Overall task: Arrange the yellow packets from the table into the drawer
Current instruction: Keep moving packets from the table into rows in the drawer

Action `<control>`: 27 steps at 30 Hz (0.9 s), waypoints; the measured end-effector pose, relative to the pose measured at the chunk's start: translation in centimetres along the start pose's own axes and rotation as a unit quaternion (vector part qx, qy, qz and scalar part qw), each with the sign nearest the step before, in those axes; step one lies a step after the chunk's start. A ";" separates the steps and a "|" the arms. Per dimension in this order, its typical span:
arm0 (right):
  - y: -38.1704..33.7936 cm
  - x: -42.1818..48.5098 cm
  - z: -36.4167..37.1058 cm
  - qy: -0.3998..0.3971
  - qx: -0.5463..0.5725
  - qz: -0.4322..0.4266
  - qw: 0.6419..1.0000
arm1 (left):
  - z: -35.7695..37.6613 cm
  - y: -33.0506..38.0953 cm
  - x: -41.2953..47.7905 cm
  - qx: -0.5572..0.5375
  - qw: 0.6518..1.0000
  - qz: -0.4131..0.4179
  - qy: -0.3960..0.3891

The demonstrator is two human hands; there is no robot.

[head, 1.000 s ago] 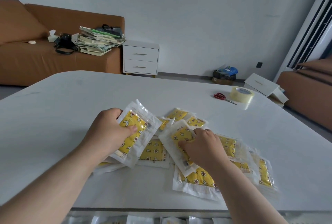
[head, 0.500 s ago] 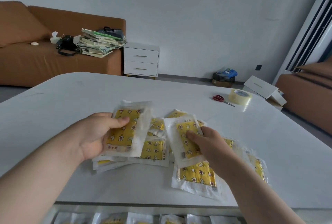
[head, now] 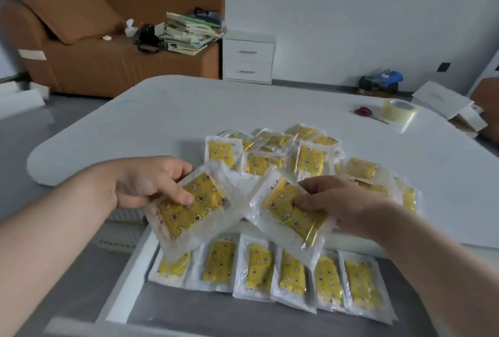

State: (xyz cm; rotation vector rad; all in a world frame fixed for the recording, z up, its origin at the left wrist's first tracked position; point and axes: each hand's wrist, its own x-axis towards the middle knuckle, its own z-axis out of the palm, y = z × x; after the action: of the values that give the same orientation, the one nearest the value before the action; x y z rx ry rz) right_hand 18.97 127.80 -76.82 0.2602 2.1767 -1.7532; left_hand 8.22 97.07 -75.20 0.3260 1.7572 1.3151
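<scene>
Lifted clear of the table now: left hand pinches the left packet, right hand pinches the right packet, the drawer and its row directly beneath them. Placing looks next.

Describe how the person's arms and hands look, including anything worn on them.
Both are bare. The left hand and right hand wear no gloves, and no ring shows on the fingers in view. The left forearm and right forearm carry no sleeve, watch, bracelet or band as far up as the frame reaches. No tattoos or markings are visible.
</scene>
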 end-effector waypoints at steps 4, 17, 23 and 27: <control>3.2 0.8 2.5 -0.081 -0.069 0.043 0.993 | 0.1 -3.1 0.6 0.160 0.982 -0.083 -0.054; 6.1 3.2 7.9 -0.051 -0.259 0.051 0.963 | 0.8 -7.2 3.4 0.434 0.887 -0.153 -0.048; 7.9 4.1 8.5 -0.057 -0.307 0.100 0.945 | 1.7 -8.7 4.9 0.484 0.854 -0.172 -0.077; 9.1 5.2 9.3 -0.047 -0.319 0.138 0.936 | 1.9 -9.9 5.5 0.497 0.842 -0.191 -0.088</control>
State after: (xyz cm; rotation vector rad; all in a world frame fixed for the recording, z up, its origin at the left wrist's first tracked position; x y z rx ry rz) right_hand 18.56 120.50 -88.74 0.2874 2.3615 -0.8310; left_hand 9.35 97.96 -86.58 0.5960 2.0729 -0.0054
